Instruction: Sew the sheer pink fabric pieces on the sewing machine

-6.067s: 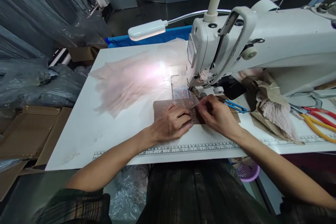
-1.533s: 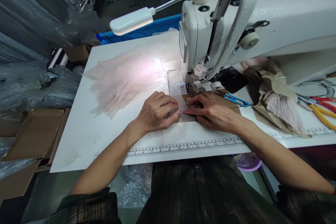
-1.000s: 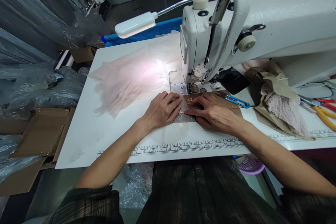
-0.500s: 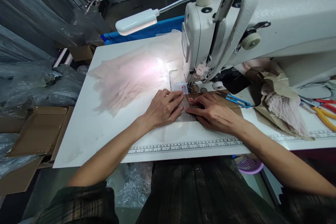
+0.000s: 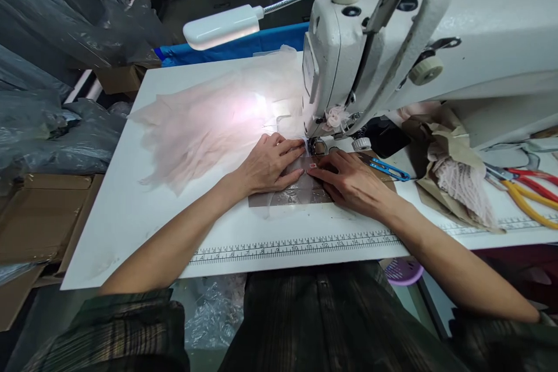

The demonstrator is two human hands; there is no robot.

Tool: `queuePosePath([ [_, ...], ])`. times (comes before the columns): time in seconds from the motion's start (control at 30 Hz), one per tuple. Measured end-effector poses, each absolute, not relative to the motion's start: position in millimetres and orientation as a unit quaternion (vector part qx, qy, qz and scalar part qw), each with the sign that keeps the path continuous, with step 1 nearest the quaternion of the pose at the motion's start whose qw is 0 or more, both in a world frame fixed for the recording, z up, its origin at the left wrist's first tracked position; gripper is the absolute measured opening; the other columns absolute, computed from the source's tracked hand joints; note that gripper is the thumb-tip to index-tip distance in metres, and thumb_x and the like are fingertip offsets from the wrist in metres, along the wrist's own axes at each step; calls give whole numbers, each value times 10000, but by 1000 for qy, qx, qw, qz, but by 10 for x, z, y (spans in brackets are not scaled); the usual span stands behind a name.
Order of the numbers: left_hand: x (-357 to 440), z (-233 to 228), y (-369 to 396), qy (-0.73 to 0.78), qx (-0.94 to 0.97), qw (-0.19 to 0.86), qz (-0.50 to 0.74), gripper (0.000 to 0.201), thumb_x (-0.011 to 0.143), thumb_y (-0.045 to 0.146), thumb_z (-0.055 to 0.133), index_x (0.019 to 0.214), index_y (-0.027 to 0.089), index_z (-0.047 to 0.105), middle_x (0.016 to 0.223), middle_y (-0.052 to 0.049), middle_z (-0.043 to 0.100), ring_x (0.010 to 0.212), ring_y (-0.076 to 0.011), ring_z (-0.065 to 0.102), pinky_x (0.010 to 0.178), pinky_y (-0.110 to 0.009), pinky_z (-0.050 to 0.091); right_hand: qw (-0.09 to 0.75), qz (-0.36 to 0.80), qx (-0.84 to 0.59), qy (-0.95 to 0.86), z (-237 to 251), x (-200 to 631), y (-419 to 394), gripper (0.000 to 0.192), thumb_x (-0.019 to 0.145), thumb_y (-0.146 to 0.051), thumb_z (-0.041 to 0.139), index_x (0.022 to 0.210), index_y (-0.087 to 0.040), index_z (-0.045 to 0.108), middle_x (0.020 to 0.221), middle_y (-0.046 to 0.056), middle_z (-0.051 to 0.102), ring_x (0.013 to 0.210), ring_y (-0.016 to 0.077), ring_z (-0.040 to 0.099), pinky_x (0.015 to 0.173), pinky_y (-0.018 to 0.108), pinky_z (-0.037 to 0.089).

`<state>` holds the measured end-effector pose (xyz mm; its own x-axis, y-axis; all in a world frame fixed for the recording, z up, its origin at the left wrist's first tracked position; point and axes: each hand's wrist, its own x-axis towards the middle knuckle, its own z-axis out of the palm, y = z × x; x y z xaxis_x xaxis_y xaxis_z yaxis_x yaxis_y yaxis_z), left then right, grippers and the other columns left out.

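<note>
My left hand [image 5: 276,164] lies palm down left of the needle area, fingers stretched out and slightly apart on a thin, see-through piece of material [image 5: 300,190]. Opposite it, my right hand [image 5: 351,181] presses down with bent fingers, the thumb and forefinger tips apart beside a small red-and-white mark. Beneath both hands runs a flat brown sheet [image 5: 259,200], partly covered by them. The presser foot and needle area of the white sewing machine [image 5: 329,64] stand just beyond the fingertips. Sheer pale pink fabric [image 5: 196,128] spreads across the table beyond my left hand.
Blue thread snips [image 5: 389,169] lie by my right hand. Farther right are brown paper with pink lace [image 5: 457,183] and yellow- and red-handled tools [image 5: 529,186]. A lamp [image 5: 222,27] hangs over the fabric. A printed ruler [image 5: 279,250] follows the table's front edge.
The brown sheet now shows farther left, under my left hand. Both hands remain by the needle, the left slightly shifted. The whole view has moved a little.
</note>
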<state>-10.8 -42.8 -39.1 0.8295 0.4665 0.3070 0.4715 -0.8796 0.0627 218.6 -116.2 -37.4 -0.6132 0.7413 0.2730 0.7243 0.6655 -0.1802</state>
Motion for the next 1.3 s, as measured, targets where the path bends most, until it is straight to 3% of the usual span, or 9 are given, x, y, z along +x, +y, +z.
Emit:
queuePosePath([
  [0.63, -35, -350, -492, -258, -954, 67, -134, 423, 960, 416, 450, 1242, 139, 600, 1350, -106, 571, 995, -284, 513, 787, -445, 362, 225, 20, -398, -889, -448, 2183, -1144, 300, 928, -137, 478, 1167, -166, 659, 1062, 158, 599, 919, 274, 553, 792, 443, 484],
  [1.3, -11, -328, -530, -270, -950, 77, -135, 420, 966, 417, 436, 1246, 154, 607, 1367, -80, 565, 1014, -275, 543, 878, -462, 367, 269, 64, -405, -872, -489, 2189, -1133, 309, 913, -127, 504, 1147, -194, 694, 1052, 138, 590, 978, 279, 557, 834, 457, 514],
])
